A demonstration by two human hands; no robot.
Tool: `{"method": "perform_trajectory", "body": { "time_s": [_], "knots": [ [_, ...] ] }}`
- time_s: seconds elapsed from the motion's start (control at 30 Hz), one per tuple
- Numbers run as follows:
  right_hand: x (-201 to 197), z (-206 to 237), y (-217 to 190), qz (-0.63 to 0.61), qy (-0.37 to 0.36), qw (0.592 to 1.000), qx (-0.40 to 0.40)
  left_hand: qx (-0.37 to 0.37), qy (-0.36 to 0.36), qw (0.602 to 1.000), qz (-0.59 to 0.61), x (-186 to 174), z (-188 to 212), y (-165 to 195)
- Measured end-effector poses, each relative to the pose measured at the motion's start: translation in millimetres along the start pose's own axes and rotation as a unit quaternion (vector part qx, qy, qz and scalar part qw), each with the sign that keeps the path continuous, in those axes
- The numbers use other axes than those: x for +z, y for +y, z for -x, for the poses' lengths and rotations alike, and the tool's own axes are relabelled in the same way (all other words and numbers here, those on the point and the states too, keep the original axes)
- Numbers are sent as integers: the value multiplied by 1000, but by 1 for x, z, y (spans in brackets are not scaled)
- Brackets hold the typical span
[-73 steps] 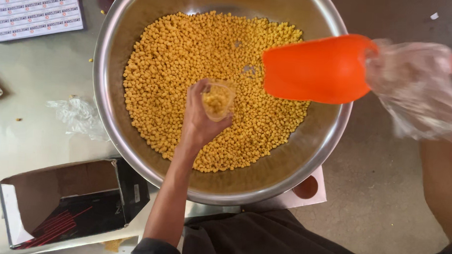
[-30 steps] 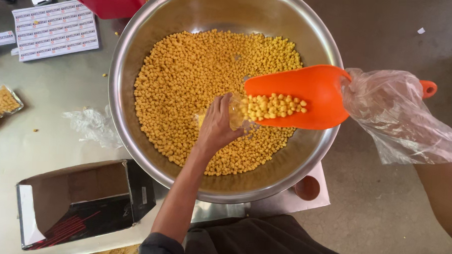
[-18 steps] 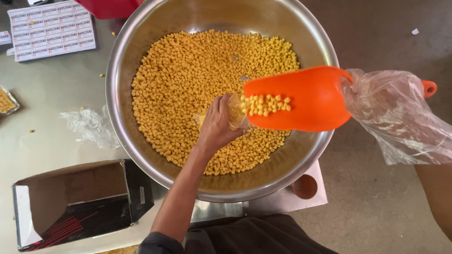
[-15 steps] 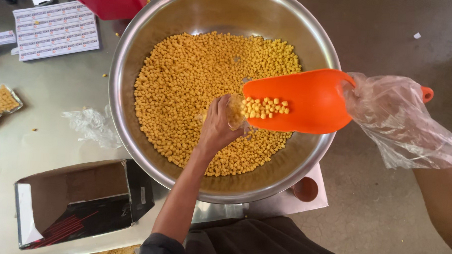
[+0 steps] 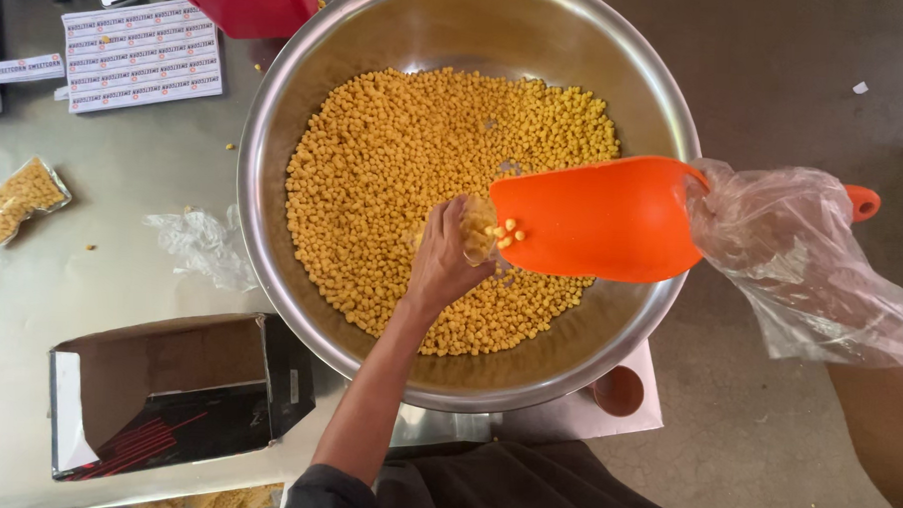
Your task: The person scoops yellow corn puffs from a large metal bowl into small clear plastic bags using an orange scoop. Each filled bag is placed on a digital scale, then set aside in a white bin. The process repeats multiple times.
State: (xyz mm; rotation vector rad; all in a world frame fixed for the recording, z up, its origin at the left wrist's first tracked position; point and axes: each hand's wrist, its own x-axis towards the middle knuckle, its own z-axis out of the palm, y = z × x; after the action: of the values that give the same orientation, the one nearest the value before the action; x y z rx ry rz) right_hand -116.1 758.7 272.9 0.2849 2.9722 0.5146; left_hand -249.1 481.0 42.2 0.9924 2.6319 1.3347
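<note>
Small clear pouch (image 5: 477, 228) gripped in left hand (image 5: 441, 264), held over the steel bowl (image 5: 276, 128) of yellow pellets (image 5: 395, 162) — pouch mouth touching the lip of the orange scoop (image 5: 603, 219). A few pellets seen at scoop lip. Scoop handle clenched by right hand (image 5: 801, 261), which is covered w/ a clear plastic bag. Open cardboard box (image 5: 167, 389) at the table's near edge; red tub (image 5: 250, 2) at far edge.

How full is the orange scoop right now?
Nearly empty. Only a few yellow pellets sit at the mouth of the orange scoop, which tips toward the small clear bag held by the left hand.
</note>
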Motion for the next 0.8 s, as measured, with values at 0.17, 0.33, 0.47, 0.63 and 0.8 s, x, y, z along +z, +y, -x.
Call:
{"method": "perform_trajectory", "body": {
  "time_s": [0.17, 0.33, 0.47, 0.63, 0.8],
  "knots": [
    [-5, -6, -6, -131, 38, 989, 65, -103, 27, 989, 100, -9, -1, -6],
    [5, -11, -18, -181, -77, 968, 156, -191, 128, 944, 236, -15, 5, -13],
    [45, -22, -46, -341, -227, 874, 261, -115, 168, 970, 132, -19, 16, -13],
    [127, -38, -103, -499, -303, 792, 179, 0, 166, 985, 56, -26, 30, 7],
    [116, -23, -138, -503, -243, 820, 124, 64, 235, 968, 52, -39, 52, 41]
  ]
}}
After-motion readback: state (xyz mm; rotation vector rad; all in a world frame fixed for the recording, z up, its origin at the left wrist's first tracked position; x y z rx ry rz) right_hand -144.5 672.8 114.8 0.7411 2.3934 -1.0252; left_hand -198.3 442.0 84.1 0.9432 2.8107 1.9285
